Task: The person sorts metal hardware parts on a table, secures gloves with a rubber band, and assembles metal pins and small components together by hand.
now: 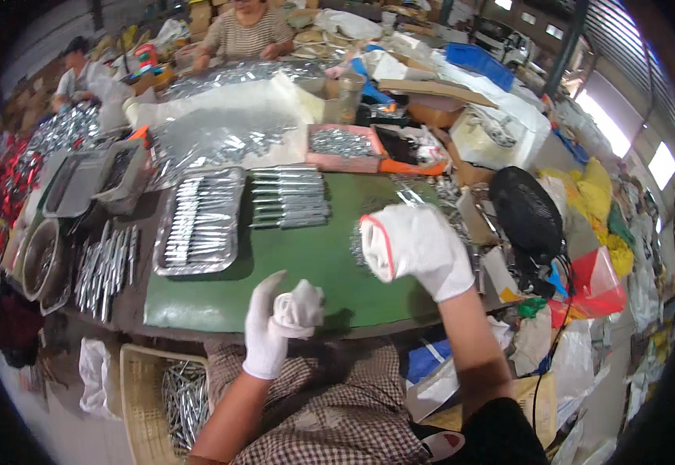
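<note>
Both my hands wear white knit gloves and are held above the green mat [368, 298]. A white work glove [388, 236] with a red-edged cuff is in my right hand [442, 260], its opening turned to the left. That glove hides most of my right fingers. Closer to the mat's front edge, my left hand [266, 329] is closed on a crumpled white cloth [300, 308], with one finger pointing up. Beyond my hands, slim silver metal rods [289, 198] lie in a stacked row on the mat. Further rods fill a foil-like tray [234, 242] to their left.
Loose rods [106, 271] and grey bins [74, 184] are at the left. Pink boxes [343, 160] of small metal parts line the mat's far edge. A crate [139, 411] of rods stands below. A black round object [525, 213] is at the right. Two people sit across.
</note>
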`<state>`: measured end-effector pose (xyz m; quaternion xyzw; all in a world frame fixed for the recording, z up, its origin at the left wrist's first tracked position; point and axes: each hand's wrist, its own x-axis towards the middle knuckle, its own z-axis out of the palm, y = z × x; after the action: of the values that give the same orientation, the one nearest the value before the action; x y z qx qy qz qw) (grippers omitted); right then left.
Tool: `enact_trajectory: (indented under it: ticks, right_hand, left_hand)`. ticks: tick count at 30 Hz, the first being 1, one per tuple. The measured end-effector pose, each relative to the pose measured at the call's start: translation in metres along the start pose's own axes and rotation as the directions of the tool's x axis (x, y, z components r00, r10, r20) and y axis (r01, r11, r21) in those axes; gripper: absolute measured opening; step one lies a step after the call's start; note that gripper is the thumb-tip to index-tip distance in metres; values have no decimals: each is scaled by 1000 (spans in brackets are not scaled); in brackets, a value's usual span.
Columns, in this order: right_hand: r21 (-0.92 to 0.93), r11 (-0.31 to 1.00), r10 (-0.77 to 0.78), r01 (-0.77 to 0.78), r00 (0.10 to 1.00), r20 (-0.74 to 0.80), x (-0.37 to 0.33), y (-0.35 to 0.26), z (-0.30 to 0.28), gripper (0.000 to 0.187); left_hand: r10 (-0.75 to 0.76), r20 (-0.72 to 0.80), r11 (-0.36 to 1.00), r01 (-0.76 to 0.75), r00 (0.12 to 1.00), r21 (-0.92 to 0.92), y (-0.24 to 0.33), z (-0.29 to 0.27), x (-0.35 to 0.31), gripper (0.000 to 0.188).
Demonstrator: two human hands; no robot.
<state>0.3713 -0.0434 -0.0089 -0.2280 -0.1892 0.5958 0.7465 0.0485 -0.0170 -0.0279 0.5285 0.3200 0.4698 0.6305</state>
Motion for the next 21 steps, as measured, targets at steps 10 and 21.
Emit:
enact_trajectory:
  ticks: [10,21]
  right_hand:
    - [-461,887,-4,38,997,75,-30,112,50,16]
    - [-914,-133,-124,383,909,399,-81,101,127,19]
  left_hand:
    - [-186,228,865,269,956,-424,18,-20,-22,30]
    - [-208,186,896,263,960,-358,23,-28,-29,19]
